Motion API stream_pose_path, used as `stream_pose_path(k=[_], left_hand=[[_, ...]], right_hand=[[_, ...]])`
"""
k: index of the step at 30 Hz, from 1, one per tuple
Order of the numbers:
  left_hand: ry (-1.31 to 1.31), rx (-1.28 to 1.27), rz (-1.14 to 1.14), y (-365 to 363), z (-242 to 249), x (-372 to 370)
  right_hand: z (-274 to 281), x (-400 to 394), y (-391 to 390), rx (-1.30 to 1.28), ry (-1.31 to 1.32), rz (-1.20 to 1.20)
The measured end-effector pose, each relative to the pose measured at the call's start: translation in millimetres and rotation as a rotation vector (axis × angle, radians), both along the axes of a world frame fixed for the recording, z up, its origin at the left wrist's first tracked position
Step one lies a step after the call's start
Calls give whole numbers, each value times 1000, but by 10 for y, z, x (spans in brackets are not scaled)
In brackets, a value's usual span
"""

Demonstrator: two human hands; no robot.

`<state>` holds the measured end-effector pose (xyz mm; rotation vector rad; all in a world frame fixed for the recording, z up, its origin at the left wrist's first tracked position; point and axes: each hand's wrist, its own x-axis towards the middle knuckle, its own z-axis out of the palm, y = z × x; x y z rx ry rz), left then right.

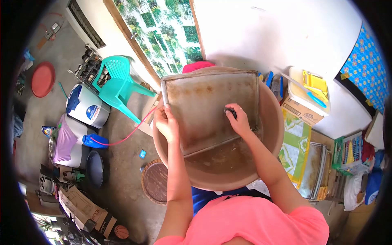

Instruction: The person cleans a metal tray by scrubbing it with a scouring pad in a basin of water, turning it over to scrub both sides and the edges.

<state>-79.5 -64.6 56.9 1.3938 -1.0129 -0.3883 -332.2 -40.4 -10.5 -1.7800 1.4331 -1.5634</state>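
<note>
A rectangular metal baking tray point(200, 110) with brown rust-like stains leans tilted in a large brown basin point(274, 122). Its lower edge meets murky water point(224, 161) at the bottom of the basin. My left hand point(166, 124) grips the tray's left edge, fingers closed round the rim. Against the right part of the tray's face, my right hand point(241, 121) presses a dark scouring pad point(232, 112) held in its fingers. The far side of the tray and the pad's underside are hidden.
A green plastic chair point(116, 83) and a pink hose point(132, 132) are to the left. A round wooden stool point(155, 181) is by the basin's lower left. On the right are a cardboard box point(300, 110), a patterned cloth point(296, 143) and another metal tray point(312, 173).
</note>
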Motion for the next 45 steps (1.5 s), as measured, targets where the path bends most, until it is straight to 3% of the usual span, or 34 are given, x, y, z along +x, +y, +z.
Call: stream_pose_path(k=[3, 4, 14, 17, 27, 30, 38, 41, 45], left_hand=[[5, -93, -70, -99, -51, 10], [53, -7, -116, -105, -53, 43], [138, -182, -69, -89, -300, 179], [188, -126, -77, -46, -240, 182], [262, -193, -79, -78, -326, 152], [259, -203, -56, -43, -286, 116], [28, -51, 82, 0, -228, 118], [74, -139, 94, -19, -225, 93], [20, -176, 117, -16, -253, 111]], right_hand=[[10, 25, 10, 33, 24, 45], [12, 29, 6, 42, 17, 56], [-49, 173, -4, 65, -2, 75], [8, 319, -41, 28, -10, 83], [1135, 1822, -457, -235, -79, 248], [1139, 1970, -625, -415, 215, 115], [1092, 1647, -614, -367, 343, -115], [1177, 1923, -552, -382, 407, -66], [1143, 1484, -667, -301, 383, -228]])
